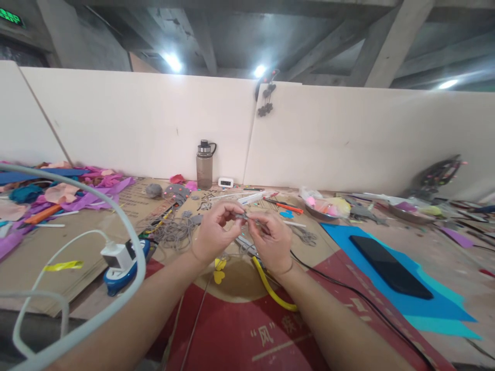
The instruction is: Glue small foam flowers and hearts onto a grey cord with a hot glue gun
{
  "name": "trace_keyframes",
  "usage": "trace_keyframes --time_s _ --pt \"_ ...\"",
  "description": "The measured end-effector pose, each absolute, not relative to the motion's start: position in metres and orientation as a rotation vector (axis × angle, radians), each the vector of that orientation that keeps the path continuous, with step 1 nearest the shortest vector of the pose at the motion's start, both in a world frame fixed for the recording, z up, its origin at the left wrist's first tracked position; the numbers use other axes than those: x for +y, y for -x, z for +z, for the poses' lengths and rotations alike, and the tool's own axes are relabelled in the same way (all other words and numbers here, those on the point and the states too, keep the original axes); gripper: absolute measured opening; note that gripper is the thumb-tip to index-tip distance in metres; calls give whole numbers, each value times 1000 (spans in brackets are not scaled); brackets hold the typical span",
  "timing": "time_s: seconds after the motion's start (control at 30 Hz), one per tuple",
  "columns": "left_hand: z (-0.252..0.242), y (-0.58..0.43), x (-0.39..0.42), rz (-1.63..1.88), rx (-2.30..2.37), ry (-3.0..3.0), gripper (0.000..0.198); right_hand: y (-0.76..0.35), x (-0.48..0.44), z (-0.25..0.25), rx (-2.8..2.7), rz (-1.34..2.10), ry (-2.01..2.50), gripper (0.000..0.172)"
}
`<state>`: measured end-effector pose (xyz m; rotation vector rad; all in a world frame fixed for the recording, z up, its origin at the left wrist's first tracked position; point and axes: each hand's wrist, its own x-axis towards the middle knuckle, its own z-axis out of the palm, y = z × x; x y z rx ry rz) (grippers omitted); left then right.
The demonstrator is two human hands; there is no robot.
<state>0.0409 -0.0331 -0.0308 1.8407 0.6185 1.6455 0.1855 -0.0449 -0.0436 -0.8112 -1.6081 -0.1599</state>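
We take this for a craft workshop: the long pale worktable (436,263) is spread with flat brown cardboard (65,257), crumpled purple and pink sheet scraps (112,193) and tangled grey cord (176,232). Above the smooth white partition panels (135,118), we see bare grey concrete beams (402,41) and a lit green exit sign (11,17).

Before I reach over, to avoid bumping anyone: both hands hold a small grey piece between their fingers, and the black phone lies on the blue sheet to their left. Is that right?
The side is wrong: the head view shows the black phone on the blue sheet to their right. The left hand and right hand do hold the small grey piece.
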Motion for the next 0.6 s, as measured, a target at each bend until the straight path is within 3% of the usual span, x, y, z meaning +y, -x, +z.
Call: trace_keyframes --time_s 0.17,0.33,0.53,0.6 --pt "-30 -38 -33 1651 553 -1866 17 -187 -45 -44 -1625 -170 758 10" --pt "-29 -39 -32 1627 613 -1791 7 -184 -48 -41 -1615 -70 784 8" --pt "-33 -42 -22 1301 828 -1474 17 -177 -39 -39 -1340 694 1012 16" --pt "-34 -43 -19 1243 806 -1434 20 -178 -35 -38 -1282 798 1018 19"
